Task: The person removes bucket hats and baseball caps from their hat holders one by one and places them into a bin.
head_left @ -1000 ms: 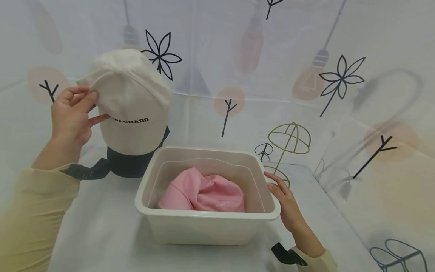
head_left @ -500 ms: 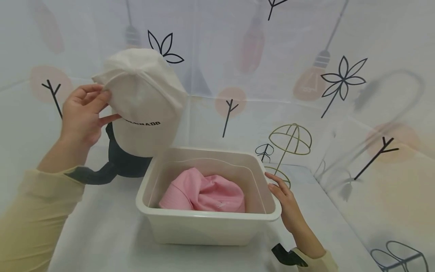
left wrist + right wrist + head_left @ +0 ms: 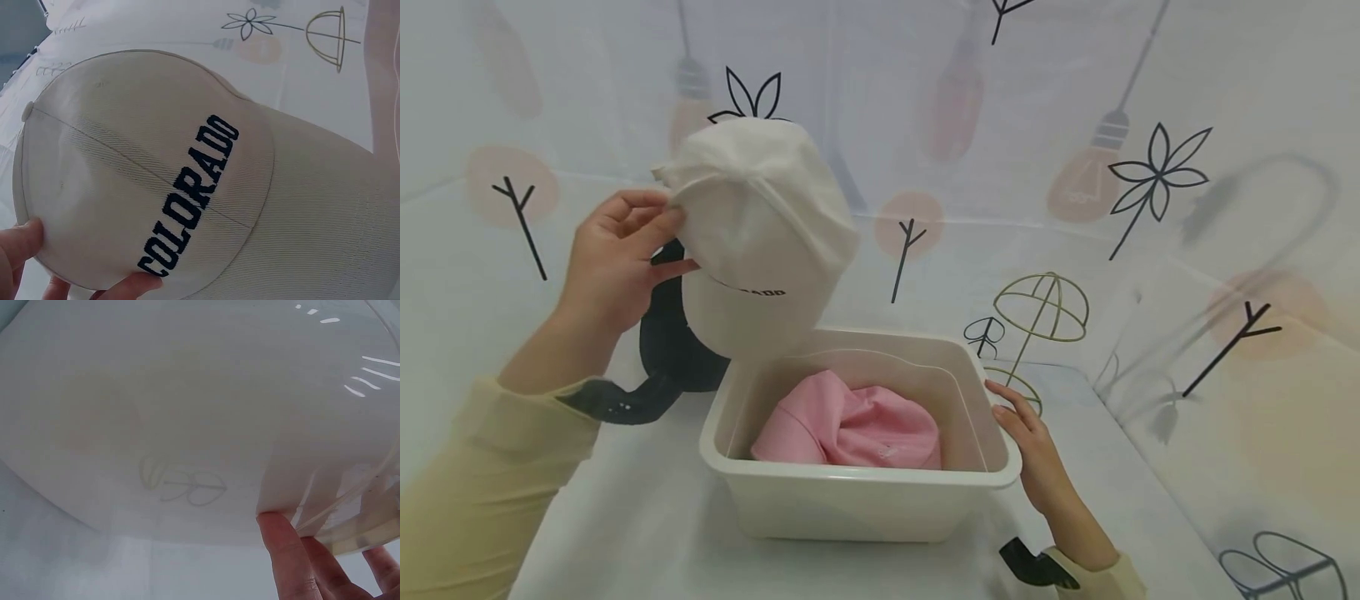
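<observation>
My left hand (image 3: pixel 617 258) pinches the edge of a cream baseball cap (image 3: pixel 760 233) with its thumb and fingers. The cap hangs brim down, its brim overlapping the bin's back left corner in the head view. Dark "COLORADO" lettering (image 3: pixel 190 194) runs across its front in the left wrist view. My right hand (image 3: pixel 1033 454) rests at the right rim of a white plastic bin (image 3: pixel 865 504), its fingers fairly straight against the side. Inside lies a crumpled pink cap or cloth (image 3: pixel 850 425), whose kind is unclear.
A dark rounded object (image 3: pixel 681 354) stands behind and left of the bin, partly hidden by the cream cap. The bin sits on a white-covered table (image 3: pixel 640 500). A patterned cloth backdrop (image 3: pixel 910 125) rises behind and to the right.
My left hand has carried the cream cap rightward from in front of the dark object toward the bin's back left corner, tilting it slightly. My right hand and the bin have stayed in place.
</observation>
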Demonstrator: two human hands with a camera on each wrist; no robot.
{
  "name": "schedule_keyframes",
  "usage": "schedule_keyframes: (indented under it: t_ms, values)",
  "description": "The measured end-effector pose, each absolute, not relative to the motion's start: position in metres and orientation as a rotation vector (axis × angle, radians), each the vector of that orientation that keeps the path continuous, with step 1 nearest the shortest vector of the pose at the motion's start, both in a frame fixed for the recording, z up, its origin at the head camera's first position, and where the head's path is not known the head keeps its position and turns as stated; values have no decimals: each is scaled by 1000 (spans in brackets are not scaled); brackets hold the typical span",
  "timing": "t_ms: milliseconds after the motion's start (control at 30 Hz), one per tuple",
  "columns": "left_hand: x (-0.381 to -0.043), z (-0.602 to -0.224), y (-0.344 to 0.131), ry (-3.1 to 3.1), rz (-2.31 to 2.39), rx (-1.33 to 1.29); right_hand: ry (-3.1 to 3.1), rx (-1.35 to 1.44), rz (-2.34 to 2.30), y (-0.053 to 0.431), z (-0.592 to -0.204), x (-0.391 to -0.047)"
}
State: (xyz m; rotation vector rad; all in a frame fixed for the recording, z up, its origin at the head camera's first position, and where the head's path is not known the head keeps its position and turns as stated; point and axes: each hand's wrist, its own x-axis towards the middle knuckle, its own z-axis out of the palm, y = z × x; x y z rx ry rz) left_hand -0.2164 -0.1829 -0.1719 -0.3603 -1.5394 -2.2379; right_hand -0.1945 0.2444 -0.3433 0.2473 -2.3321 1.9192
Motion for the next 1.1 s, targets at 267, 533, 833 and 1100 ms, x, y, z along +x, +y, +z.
schedule_keyframes:
  t_ms: [267,533,833,1100]
  values:
    - [-211,-171,-170,-1614,-2231,-379,-2328,250,1917,245,-344,-194]
    - [-208,-173,-159,-1706,-2206,-387,-2324,258,1913,245,-344,-195]
    - [-207,-179,-149,-1783,-2199,-499,-2328,234,1916,244,-344,-194]
    - [-209,-184,-142,-1943,-2162,-544,-2322,253,1913,244,-344,-194]
